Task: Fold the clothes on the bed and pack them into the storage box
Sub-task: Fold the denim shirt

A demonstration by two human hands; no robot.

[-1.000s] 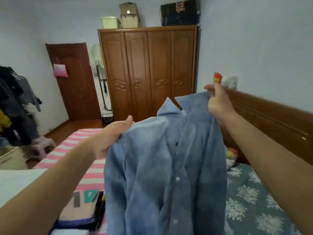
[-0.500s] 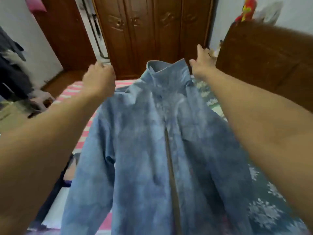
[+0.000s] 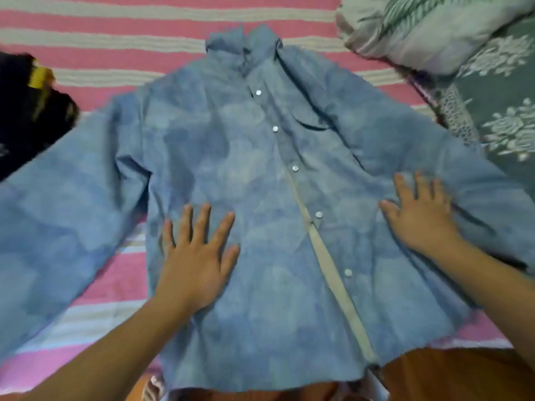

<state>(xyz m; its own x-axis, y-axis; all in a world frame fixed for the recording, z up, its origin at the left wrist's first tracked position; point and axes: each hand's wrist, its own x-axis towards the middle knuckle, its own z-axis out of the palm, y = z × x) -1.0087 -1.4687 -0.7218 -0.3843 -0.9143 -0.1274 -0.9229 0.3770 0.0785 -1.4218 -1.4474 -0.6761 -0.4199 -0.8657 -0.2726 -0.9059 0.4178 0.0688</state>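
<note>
1. Left hand point(image 3: 197, 256): lies palm down on the blue shirt point(image 3: 254, 175), on the front panel to the left of the button placket. Fingers are straight and spread, pressing the cloth flat; nothing is gripped.

2. Right hand point(image 3: 419, 215): lies palm down on the shirt's other front panel, close to where the sleeve joins the body. Fingers are straight and fanned out, gripping nothing. The two hands sit well apart, one on each side of the placket.

3. Blue shirt: spread front side up on the bed, collar away from the person, hem nearest them. It is buttoned, with a row of white buttons point(image 3: 295, 168) running down the placket (the picture is somewhat blurred, so the lowest fastenings are not clear). Both sleeves are stretched out to the sides. The cloth shows mottled light and dark patches.

4. Striped sheet point(image 3: 130, 33): pink and pale bands, directly under the shirt.

5. Dark garment point(image 3: 26, 105): black with a yellow patch, at the left edge, touching or just beside the shirt's sleeve.

6. Floral quilt point(image 3: 506, 111): grey-green with white flowers, at the right edge.

7. Pale bundle of bedding point(image 3: 419, 27): at the upper right, beside the quilt.
</note>
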